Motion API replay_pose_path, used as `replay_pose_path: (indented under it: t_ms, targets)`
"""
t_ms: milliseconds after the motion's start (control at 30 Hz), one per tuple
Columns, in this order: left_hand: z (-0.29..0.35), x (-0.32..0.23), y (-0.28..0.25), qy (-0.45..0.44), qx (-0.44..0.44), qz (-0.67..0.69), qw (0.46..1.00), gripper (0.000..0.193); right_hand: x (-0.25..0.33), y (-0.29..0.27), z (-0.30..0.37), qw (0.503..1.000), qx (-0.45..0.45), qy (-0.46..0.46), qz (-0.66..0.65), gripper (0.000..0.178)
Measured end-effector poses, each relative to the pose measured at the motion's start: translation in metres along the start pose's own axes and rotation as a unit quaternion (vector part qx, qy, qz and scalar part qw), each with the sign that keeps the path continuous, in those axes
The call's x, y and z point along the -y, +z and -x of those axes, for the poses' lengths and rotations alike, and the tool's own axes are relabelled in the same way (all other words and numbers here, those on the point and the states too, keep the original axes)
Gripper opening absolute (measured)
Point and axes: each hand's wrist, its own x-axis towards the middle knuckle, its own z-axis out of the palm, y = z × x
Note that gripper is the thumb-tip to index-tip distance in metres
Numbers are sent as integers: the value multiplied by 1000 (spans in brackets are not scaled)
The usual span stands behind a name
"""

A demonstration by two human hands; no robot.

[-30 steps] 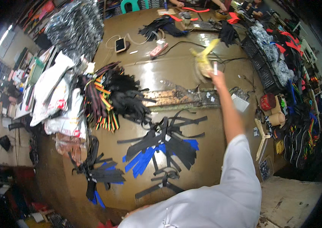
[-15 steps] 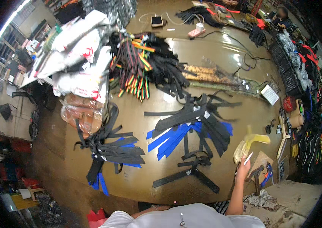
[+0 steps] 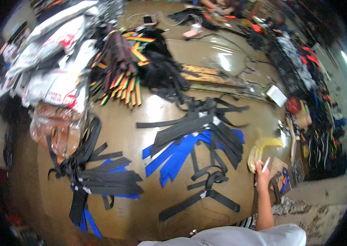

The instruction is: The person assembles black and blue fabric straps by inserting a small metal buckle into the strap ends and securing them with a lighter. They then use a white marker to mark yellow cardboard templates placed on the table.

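My right hand [image 3: 262, 175] reaches to the right side of the table, its fingers closed around a slim white pen-like stick [image 3: 266, 164]. Beyond the fingertips, and touching or very close to them, is a blurred pale-yellow curved bundle [image 3: 256, 153]; whether the hand grips it too, I cannot tell. My left hand is out of view. Left of the right hand lies a bunch of black and blue straps [image 3: 200, 131] with small white tags. Nearer to me is a smaller black strap bundle [image 3: 206, 192]. Another black and blue strap bunch [image 3: 108, 178] lies at the left.
White plastic packages [image 3: 54, 88] and a clear bag of brown pieces [image 3: 56, 127] fill the left. Striped multicoloured straps [image 3: 120, 78] lie behind. Beside my hand are a blue-handled tool [image 3: 285, 180] and a white card [image 3: 276, 95]. A co-worker's hands [image 3: 222, 7] show at the far edge.
The whole view has shifted and turned, so the table's things sit farther left. My left forearm has gone out of view. My right hand still holds the white stick beside the yellow bundle.
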Motion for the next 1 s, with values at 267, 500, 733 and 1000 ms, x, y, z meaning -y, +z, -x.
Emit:
replay_pose_path:
  t_ms: [267,500,733,1000]
  targets:
    - [-63,-21,42,155,-20,-125,980,70,23,-2,16,996,70,27,-52,37]
    - [-85,25,201,288,32,-229,929,71,8,-1,22,983,86,-38,-158,26]
    - [-14,38,287,392,199,-238,866,72,30,-25,56,928,169,-64,-327,14]
    - [125,-63,98,430,553,105,706,64,38,-64,160,875,254,-135,-389,21]
